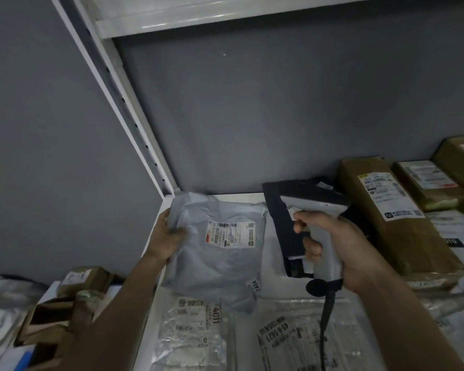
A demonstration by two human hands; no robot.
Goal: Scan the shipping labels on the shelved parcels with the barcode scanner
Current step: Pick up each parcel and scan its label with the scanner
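Scanner [316, 226] gripped in right hand [340, 247] — left hand [169, 236] holds grey parcel [214, 253].

Person, head view: two forearms and two hands in frame.

Left hand [169, 236]: bare; no glove, ring or band shows. Thumb and knuckles in view, fingertips partly hidden.

Left forearm [118, 311]: bare from wrist to the bottom edge of the frame; no sleeve or cuff shows. Dimly lit, fine detail hard to make out.

Right hand [335, 247]: bare; no glove or ring shows. Thumb, index finger and back of hand in view.

Right forearm [407, 317]: bare from wrist to the frame's lower right corner; no sleeve, watch or strap shows.
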